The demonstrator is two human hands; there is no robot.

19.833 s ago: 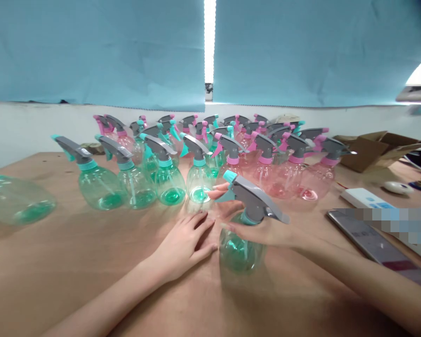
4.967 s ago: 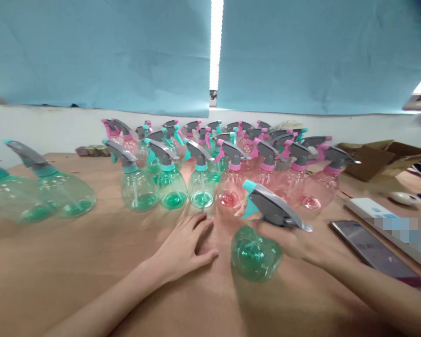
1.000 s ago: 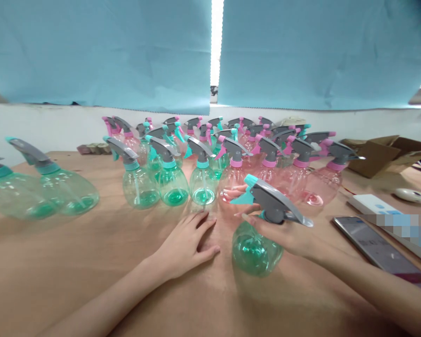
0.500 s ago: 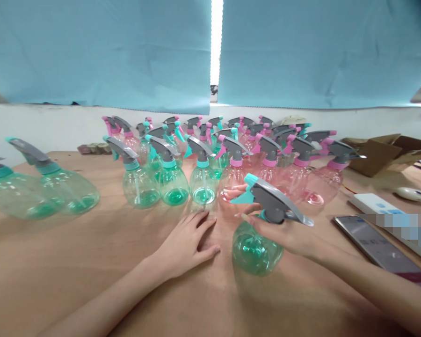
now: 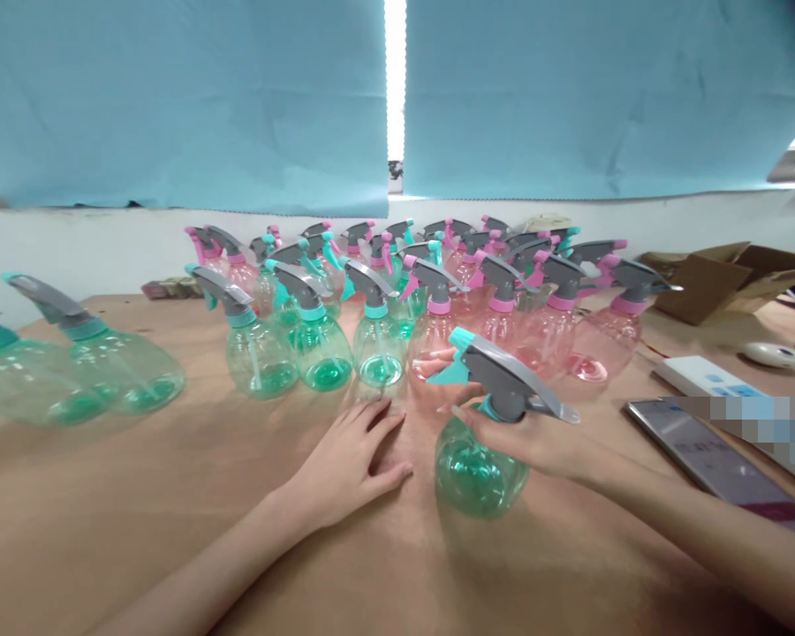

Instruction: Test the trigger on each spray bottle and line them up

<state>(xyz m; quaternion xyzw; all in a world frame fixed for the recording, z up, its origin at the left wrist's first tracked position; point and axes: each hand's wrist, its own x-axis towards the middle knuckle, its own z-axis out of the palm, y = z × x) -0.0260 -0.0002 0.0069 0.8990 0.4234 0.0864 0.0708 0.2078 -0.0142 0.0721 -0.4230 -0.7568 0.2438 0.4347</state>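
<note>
My right hand (image 5: 523, 439) is wrapped round the neck of a green spray bottle (image 5: 480, 477), just under its grey and turquoise trigger head. The bottle tilts a little; whether its base touches the table I cannot tell. Flat on the wooden table (image 5: 291, 565) lies my left hand (image 5: 354, 459), fingers spread and holding nothing. Just beyond its fingertips stands a clear green spray bottle (image 5: 380, 349), with another green spray bottle (image 5: 324, 353) to its left. A pink spray bottle (image 5: 437, 331) stands behind the held one, partly hidden by it.
Rows of green and pink spray bottles fill the back of the table. Two green bottles (image 5: 129, 367) stand apart at the left. On the right lie a phone (image 5: 715, 459), a white box (image 5: 708, 378), a white mouse (image 5: 774, 355) and an open cardboard box (image 5: 715, 278).
The whole view has shifted slightly, so most things sit a little further left. Both hands keep their poses, and the right one still grips the green spray bottle.
</note>
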